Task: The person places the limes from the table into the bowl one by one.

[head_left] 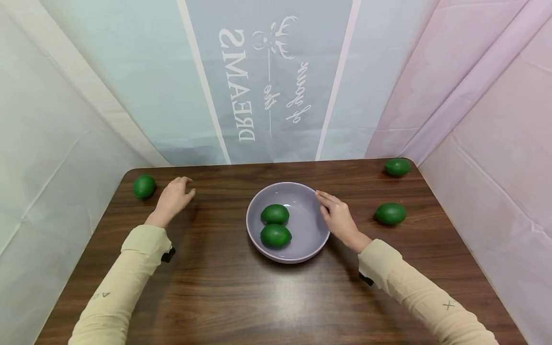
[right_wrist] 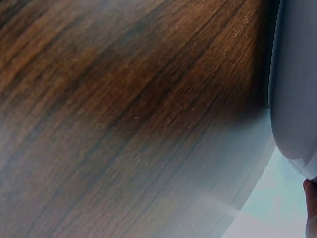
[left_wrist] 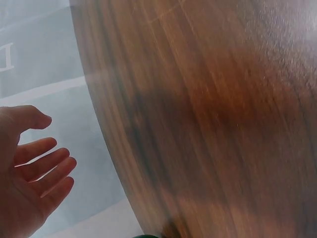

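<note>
My left hand is held over the left part of the table, thumb apart from the loosely bent fingers, nothing in it. Just left of it lies a green lime. In the left wrist view the left hand shows its palm and several separated fingers. My right hand holds the right rim of a grey-purple bowl, thumb on the inner side and fingers along the rim. Two limes lie in the bowl, an upper lime and a lower lime. The right wrist view shows the bowl's outer wall and a fingertip at its edge.
On the right of the dark wooden table lie two more limes, a far lime near the back corner and a nearer lime. A printed cloth hangs behind the back edge, with pale cloth at both sides.
</note>
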`<state>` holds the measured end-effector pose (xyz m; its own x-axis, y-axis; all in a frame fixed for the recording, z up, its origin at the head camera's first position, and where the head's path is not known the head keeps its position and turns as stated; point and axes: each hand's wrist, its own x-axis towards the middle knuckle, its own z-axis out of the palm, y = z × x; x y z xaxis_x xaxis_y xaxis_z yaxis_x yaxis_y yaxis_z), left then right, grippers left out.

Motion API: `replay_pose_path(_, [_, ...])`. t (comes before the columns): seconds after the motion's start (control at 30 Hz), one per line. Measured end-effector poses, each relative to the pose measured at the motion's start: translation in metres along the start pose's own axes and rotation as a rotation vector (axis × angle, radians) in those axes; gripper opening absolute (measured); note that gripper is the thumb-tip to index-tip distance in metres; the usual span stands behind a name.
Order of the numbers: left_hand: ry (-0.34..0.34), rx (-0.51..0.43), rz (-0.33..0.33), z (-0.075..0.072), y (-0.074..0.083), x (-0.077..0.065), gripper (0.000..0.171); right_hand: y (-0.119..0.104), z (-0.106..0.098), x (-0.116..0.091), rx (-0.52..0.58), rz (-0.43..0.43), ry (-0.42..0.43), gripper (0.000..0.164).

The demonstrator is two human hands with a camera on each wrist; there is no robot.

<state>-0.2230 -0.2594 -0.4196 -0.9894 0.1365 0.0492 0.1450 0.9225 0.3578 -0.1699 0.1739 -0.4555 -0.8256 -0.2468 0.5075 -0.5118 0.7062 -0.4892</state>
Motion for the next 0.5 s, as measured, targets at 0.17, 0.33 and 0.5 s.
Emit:
replay_pose_path(0.17, [0.041,0.018,-0.005,-0.0029,-0.0043,0.0025,0.038,-0.0002,-0.0002,0.0,0.006,0.004,0.002,0.035])
replay_pose_path(0.33, [0.059,0.04,-0.013,-0.0059,-0.0084,0.0047,0.039,-0.0001,0.0001,0.0001,0.006,0.008,-0.001,0.035])
replay_pose_path(0.5, [0.053,0.041,-0.035,-0.0103,-0.0096,0.0056,0.039,0.0005,-0.0001,-0.0002,0.001,0.023,-0.013,0.035])
